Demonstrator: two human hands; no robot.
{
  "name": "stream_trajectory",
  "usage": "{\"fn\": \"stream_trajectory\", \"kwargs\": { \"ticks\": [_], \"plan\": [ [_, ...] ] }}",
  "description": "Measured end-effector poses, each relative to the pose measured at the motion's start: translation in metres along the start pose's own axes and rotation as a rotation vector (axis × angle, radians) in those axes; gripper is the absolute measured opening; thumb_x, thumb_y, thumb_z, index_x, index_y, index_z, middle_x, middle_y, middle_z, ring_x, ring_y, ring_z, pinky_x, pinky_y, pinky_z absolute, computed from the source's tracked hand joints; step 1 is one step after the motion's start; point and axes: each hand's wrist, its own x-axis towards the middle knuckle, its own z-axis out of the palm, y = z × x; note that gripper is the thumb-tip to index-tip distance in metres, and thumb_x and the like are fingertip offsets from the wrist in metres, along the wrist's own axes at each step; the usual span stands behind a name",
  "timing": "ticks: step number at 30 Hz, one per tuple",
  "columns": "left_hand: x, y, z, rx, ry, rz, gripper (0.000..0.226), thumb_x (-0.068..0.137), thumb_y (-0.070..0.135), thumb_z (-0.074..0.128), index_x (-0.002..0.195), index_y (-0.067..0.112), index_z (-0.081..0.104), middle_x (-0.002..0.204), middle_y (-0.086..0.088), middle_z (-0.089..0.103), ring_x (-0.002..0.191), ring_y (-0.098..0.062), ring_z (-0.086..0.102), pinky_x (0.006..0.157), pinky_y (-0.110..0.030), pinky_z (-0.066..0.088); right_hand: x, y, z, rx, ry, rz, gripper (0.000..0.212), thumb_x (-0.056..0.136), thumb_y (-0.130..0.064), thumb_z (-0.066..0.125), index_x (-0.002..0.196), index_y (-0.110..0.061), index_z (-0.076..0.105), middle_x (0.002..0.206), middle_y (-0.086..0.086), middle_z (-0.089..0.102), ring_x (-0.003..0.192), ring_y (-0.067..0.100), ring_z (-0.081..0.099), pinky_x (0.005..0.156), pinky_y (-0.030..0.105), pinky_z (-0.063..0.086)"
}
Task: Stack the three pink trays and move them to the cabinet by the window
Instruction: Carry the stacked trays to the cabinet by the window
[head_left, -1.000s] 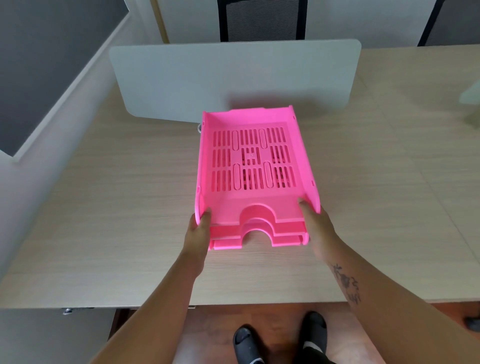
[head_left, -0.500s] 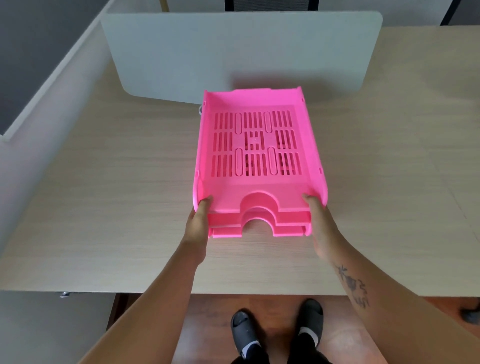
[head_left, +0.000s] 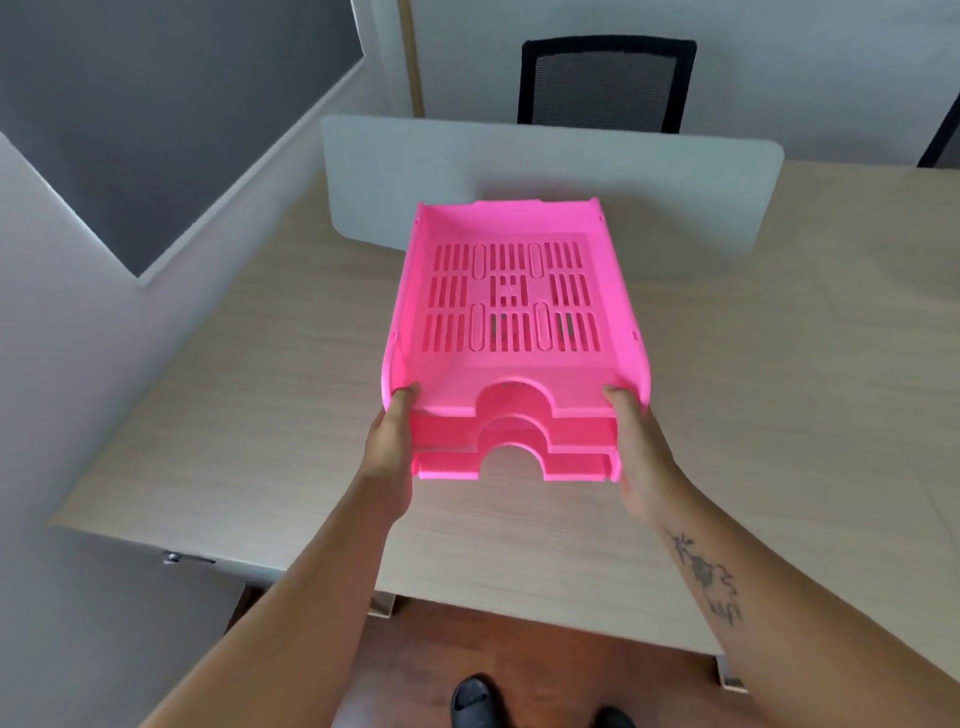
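Note:
Three pink trays (head_left: 511, 364) are nested into one stack, slotted bottoms up, with the arched cut-outs of their front walls facing me. The stack is held up above the wooden desk (head_left: 260, 415), front end tilted slightly. My left hand (head_left: 389, 447) grips the stack's near left corner, thumb on the top rim. At the near right corner my right hand (head_left: 636, 452) holds it the same way. The cabinet and window are out of view.
A grey divider panel (head_left: 701, 192) stands along the desk's far side, with a black mesh chair (head_left: 605, 83) behind it. A grey wall (head_left: 62, 364) bounds the desk's left. My black shoes (head_left: 472, 699) stand on red-brown floor below the desk's near edge.
The stack has risen off the desk in both hands and come toward me. The view has tilted up, bringing the chair back into sight.

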Motion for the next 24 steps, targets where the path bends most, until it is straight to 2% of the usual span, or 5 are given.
{"fn": "stream_trajectory", "kwargs": {
  "ticks": [9,13,17,21,24],
  "plan": [
    [-0.089,0.064,-0.014,-0.122,0.274,0.186,0.035,0.084,0.048,0.054,0.105,0.022,0.062,0.103,-0.014,0.072,0.099,-0.037,0.069,0.086,-0.048,0.053,-0.017,-0.057,0.037,-0.020,-0.256,-0.108,0.056,0.066,-0.068,0.061,0.117,-0.043,0.060,0.112,0.004,0.072,0.102,0.028,0.070,0.090,0.060,0.053],
    [-0.170,0.076,-0.046,-0.202,0.466,0.280,0.040,0.076,0.049,0.060,0.106,0.021,0.061,0.110,-0.016,0.072,0.099,-0.037,0.069,0.094,-0.055,0.051,-0.047,-0.064,0.077,-0.037,-0.457,-0.117,0.058,0.061,-0.075,0.063,0.112,-0.049,0.060,0.118,-0.002,0.070,0.112,0.026,0.065,0.099,0.059,0.047],
    [-0.278,0.067,-0.096,-0.265,0.712,0.336,0.054,0.063,0.053,0.067,0.106,0.022,0.063,0.103,-0.014,0.075,0.095,-0.036,0.071,0.093,-0.058,0.051,-0.122,-0.051,0.131,-0.077,-0.718,-0.102,0.057,0.063,-0.075,0.061,0.112,-0.047,0.060,0.117,0.002,0.069,0.109,0.028,0.066,0.092,0.062,0.050],
    [-0.387,0.042,-0.143,-0.312,0.881,0.436,0.041,0.074,0.047,0.064,0.106,0.021,0.065,0.100,-0.014,0.074,0.095,-0.035,0.070,0.093,-0.059,0.050,-0.217,-0.025,0.183,-0.121,-0.966,-0.074,0.054,0.070,-0.064,0.059,0.119,-0.039,0.059,0.113,0.007,0.071,0.102,0.030,0.070,0.085,0.062,0.054],
    [-0.468,0.016,-0.171,-0.332,0.979,0.523,0.039,0.082,0.044,0.059,0.112,0.018,0.065,0.101,-0.016,0.073,0.090,-0.034,0.070,0.095,-0.059,0.049,-0.289,0.001,0.215,-0.170,-1.116,-0.059,0.060,0.066,-0.069,0.061,0.119,-0.043,0.058,0.121,0.005,0.068,0.112,0.030,0.065,0.093,0.063,0.049]
  ]
}}
